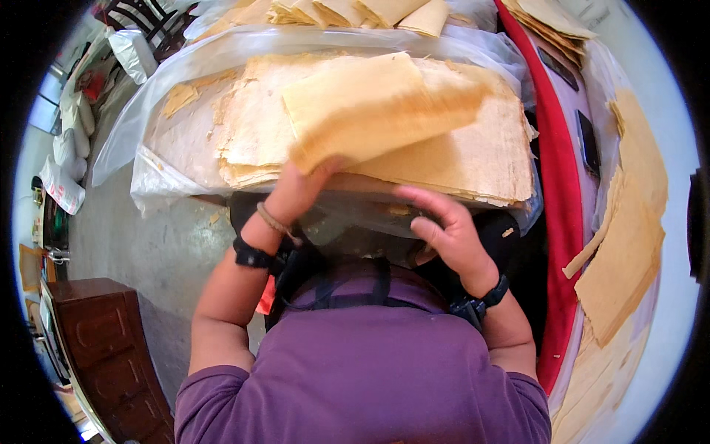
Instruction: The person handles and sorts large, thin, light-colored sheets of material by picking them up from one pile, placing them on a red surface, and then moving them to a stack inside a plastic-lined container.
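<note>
Fingers, left hand [299,185]: in the head view, they grasp the near edge of the tan sheet from beneath, at the near left part of the stack; their tips are blurred and partly hidden.
Fingers, right hand [447,226]: released, loosely curved, thumb set apart, just beside the near edge of the stack.
Tan sheet [344,96]: thin, papery-looking, above the middle of the stack; its far part looks smooth and straight-edged, its near part bends into a blurred, slanting band.
Stack [251,111]: broad, roughly rectangular pile of pale cream layers, wrinkled on top, ragged and flaky along the edges.
Clear plastic [118,152]: thin, crumpled, cloudy film spread under and around the stack.
Folded sheets [355,13]: tan, overlapping, beyond the far edge of the stack.
Red cloth [556,222]: long strip to the right of the stack.
Two phones [588,142]: dark, flat, rounded slabs, right of the stack past the red cloth.
Loose sheets [621,277]: tan, irregular, overlapping, farther right and nearer than the stack.
Floor [118,237]: smooth grey, mottled, left of the stack.
Wooden cabinet [103,333]: reddish brown with carved panels, nearer and left of the stack.
White sacks [66,155]: bulging, creased, well left of the stack.
</note>
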`<state>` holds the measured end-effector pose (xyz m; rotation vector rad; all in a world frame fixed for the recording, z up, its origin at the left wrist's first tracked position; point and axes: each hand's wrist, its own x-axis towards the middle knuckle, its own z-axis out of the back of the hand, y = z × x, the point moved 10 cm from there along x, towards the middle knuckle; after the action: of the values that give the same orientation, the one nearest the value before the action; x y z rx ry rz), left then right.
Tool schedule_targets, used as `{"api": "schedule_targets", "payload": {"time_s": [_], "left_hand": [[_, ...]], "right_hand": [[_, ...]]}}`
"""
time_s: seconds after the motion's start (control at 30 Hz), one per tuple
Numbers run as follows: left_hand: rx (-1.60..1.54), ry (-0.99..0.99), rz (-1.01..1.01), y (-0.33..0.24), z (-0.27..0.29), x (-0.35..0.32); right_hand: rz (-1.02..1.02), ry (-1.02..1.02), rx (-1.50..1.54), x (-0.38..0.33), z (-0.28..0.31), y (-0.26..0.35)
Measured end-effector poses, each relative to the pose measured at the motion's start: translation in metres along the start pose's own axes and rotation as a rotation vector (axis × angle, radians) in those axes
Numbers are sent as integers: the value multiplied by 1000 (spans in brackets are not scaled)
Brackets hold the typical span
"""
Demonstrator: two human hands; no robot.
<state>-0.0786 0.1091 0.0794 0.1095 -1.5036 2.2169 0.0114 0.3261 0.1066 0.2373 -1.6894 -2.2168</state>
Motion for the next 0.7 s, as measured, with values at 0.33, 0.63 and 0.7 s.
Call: {"api": "schedule_targets", "payload": {"time_s": [0.33, 0.63, 0.7], "left_hand": [[-396, -101, 660, 80, 10, 25], [10, 1, 646, 74, 14, 40], [263, 59, 548, 60, 11, 45]], "right_hand": [[330, -254, -1161, 98, 7, 21], [214, -180, -1240, 118, 3, -22], [182, -154, -1246, 119, 3, -32]]}}
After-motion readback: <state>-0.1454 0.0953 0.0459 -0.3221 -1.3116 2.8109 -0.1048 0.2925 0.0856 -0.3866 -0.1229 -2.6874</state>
